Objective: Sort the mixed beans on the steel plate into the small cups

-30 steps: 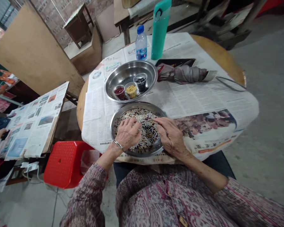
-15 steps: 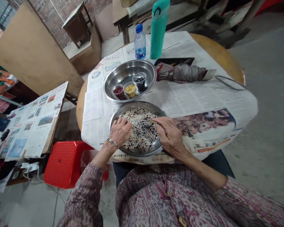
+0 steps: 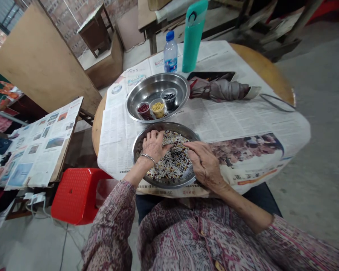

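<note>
1. Head view: Your left hand (image 3: 154, 146), a metal bangle (image 3: 148, 158) at its wrist, works the mixed grains (image 3: 173, 162) in a shallow steel pan (image 3: 169, 128), fingers curved down into the pile; whether they are closed on any grains, you cannot tell.
2. Your right hand (image 3: 205, 165) lies open at the pan's right edge, fingers spread across the grains, grasping nothing.
3. Handling: the grains look small, hard and slippery, likely to run between your fingers, so a cupped palm should suit them. The pan looks light and stiff; take it by the rim. It sits on newspaper (image 3: 243, 116) at the near edge of a round table (image 3: 260, 60).
4. Beyond it, a wider steel basin (image 3: 158, 77) holds three small cups: red beans (image 3: 143, 110), yellow grains (image 3: 158, 108) and black beans (image 3: 169, 98).
5. Changed from the earlier frame: your left hand has shifted from the pan's left side toward its far rim. Your right hand sits much where it was.
</note>
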Demonstrator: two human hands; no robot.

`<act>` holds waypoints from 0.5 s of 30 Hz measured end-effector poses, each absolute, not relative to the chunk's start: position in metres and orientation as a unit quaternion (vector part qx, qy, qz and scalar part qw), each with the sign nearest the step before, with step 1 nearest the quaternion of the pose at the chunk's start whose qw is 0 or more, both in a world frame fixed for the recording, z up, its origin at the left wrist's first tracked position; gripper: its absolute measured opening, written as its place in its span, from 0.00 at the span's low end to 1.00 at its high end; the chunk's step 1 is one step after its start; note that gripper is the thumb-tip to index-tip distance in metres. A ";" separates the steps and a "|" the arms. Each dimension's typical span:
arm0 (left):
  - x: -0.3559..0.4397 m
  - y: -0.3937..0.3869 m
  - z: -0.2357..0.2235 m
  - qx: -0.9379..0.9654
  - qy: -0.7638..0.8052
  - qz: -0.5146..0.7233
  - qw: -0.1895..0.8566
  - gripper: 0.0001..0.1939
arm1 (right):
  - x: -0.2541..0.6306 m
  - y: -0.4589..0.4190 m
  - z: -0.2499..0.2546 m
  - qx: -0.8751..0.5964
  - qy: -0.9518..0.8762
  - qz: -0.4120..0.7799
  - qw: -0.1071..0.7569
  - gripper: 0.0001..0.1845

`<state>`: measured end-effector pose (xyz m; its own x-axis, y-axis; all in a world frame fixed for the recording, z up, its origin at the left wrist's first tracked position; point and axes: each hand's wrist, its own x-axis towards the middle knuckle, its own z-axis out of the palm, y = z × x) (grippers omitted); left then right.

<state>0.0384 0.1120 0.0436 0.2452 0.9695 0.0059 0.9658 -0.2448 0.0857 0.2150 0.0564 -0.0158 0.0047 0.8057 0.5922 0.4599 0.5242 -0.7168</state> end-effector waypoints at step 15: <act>0.027 0.092 0.083 0.804 0.576 0.030 0.147 0.05 | 0.214 0.056 -0.012 -0.466 -0.678 0.171 0.542 0.16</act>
<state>0.0273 0.0920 0.0825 0.3348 0.9346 -0.1206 0.9167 -0.2934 0.2712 0.2144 0.0562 -0.0123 0.0220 0.8172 0.5760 0.4453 0.5078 -0.7375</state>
